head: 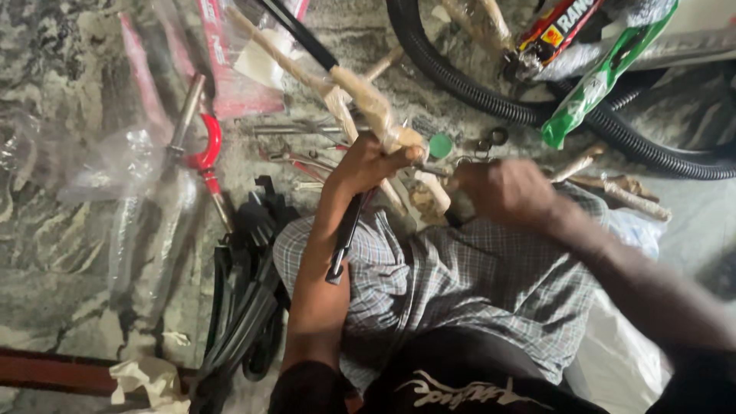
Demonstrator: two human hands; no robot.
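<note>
My left hand [366, 162] grips a long black bar [307, 34] partly wrapped in brown paper [368, 100], which runs from the upper left down across my lap. My right hand [502, 190] is closed close beside it, pinching a loose piece of the paper wrapping near the bar; what its fingers hold is blurred. I sit on the stone floor with a checked cloth [460, 276] over my knees.
Black bicycle tyres [491, 96] curve across the top right, with a green packet [594, 88] and a paper-wrapped frame tube. A red and silver fork [201, 146] in clear plastic lies left. Black parts [245, 307], metal tools [299, 130] and a green cap [440, 145] lie nearby.
</note>
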